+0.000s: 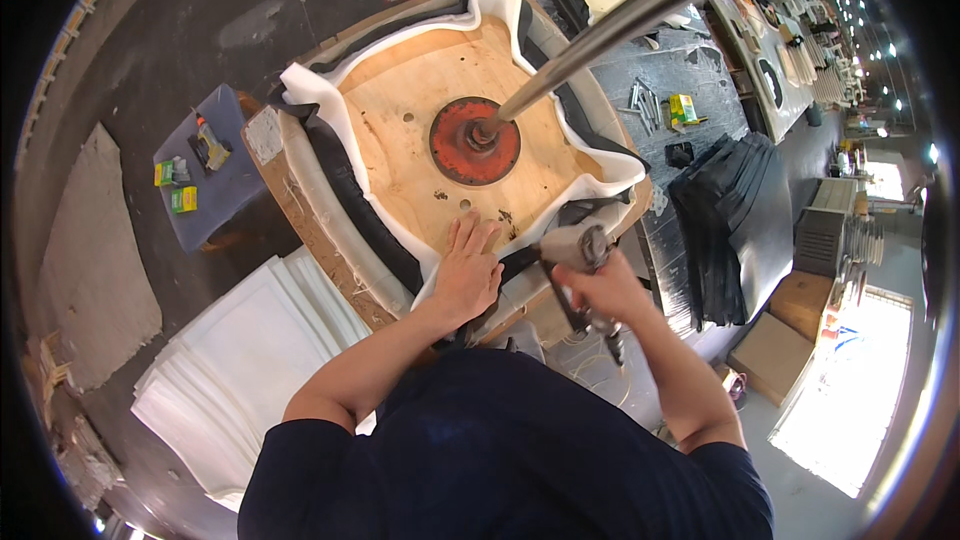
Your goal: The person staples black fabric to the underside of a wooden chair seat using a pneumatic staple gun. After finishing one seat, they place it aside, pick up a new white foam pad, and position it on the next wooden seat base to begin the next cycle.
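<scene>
My left hand (466, 265) lies with fingers stretched out at the near edge of a plywood seat panel (400, 115), over its white foam border. The white foam (352, 155) rims the panel and sticks up at the corners, with black cover material (375, 230) outside it. A round red press plate (452, 145) on a long metal rod (610, 40) rests on the middle of the panel. My right hand (612, 290) is wrapped round the grip of a pneumatic staple gun (573, 243), beside the panel's near right corner and to the right of my left hand.
A padded wooden frame (300, 195) surrounds the panel. At the left, a blue-grey covered stand (225, 190) bears a second tool (209, 148) and small boxes. White foam sheets (245, 350) are stacked near left. On the right table lie black sheets (735, 230), staple strips (643, 105) and a box (683, 110).
</scene>
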`<move>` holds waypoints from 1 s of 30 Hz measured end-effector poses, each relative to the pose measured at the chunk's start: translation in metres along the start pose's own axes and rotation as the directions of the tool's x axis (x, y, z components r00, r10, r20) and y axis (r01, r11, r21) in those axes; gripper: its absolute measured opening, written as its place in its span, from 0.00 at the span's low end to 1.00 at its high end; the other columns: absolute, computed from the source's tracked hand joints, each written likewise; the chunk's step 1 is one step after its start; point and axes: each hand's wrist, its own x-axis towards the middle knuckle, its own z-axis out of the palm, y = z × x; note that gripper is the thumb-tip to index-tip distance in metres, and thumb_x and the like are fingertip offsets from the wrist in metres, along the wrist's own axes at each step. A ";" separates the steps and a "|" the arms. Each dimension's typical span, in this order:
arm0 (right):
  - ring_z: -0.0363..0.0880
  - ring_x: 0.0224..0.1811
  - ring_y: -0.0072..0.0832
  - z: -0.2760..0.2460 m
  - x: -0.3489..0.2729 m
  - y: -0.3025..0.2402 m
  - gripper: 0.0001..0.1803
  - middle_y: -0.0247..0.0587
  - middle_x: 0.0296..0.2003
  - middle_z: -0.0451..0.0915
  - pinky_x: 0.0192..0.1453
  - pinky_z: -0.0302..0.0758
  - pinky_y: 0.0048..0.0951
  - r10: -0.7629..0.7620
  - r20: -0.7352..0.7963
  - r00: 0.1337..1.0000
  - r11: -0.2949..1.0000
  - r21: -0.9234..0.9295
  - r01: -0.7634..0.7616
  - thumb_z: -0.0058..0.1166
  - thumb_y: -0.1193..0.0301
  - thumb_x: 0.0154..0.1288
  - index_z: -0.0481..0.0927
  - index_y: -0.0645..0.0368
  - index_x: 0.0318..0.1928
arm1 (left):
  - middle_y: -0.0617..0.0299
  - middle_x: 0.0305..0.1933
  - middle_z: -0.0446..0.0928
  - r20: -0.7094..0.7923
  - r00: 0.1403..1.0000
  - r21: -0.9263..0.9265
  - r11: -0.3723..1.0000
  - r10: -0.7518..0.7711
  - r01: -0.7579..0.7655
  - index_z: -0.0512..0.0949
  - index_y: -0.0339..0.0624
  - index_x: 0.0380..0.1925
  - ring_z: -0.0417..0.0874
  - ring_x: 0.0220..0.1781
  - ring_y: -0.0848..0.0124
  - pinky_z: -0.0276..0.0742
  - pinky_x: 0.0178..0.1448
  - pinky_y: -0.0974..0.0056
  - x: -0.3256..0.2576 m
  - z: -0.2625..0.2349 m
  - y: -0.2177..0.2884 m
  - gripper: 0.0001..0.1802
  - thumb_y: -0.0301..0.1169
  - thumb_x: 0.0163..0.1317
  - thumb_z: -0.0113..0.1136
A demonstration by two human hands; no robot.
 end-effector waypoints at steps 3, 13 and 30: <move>0.82 0.22 0.19 0.030 -0.005 0.004 0.19 0.32 0.27 0.86 0.26 0.78 0.27 0.039 0.025 0.999 0.997 0.060 -0.040 0.77 0.62 0.72 0.89 0.62 0.54 | 0.53 0.79 0.71 -0.008 0.999 -0.042 0.998 -0.045 0.044 0.89 0.35 0.31 0.56 0.91 0.42 0.52 0.92 0.34 0.000 0.003 -0.001 0.10 0.31 0.68 0.71; 0.83 0.21 0.19 0.052 0.008 -0.001 0.19 0.32 0.26 0.86 0.26 0.78 0.27 0.064 0.029 0.998 0.998 0.004 -0.064 0.77 0.60 0.73 0.91 0.64 0.49 | 0.51 0.77 0.74 -0.048 0.996 -0.108 0.991 -0.080 0.075 0.89 0.35 0.30 0.58 0.91 0.44 0.52 0.93 0.39 0.001 0.005 -0.002 0.09 0.28 0.68 0.68; 0.83 0.23 0.20 0.045 -0.006 0.019 0.22 0.34 0.29 0.87 0.27 0.79 0.29 -0.062 -0.108 0.992 0.997 0.036 0.066 0.79 0.61 0.70 0.87 0.65 0.52 | 0.45 0.76 0.73 -0.005 1.000 -0.041 0.999 -0.002 0.002 0.88 0.35 0.39 0.60 0.88 0.36 0.52 0.91 0.37 0.018 -0.003 -0.001 0.12 0.33 0.63 0.76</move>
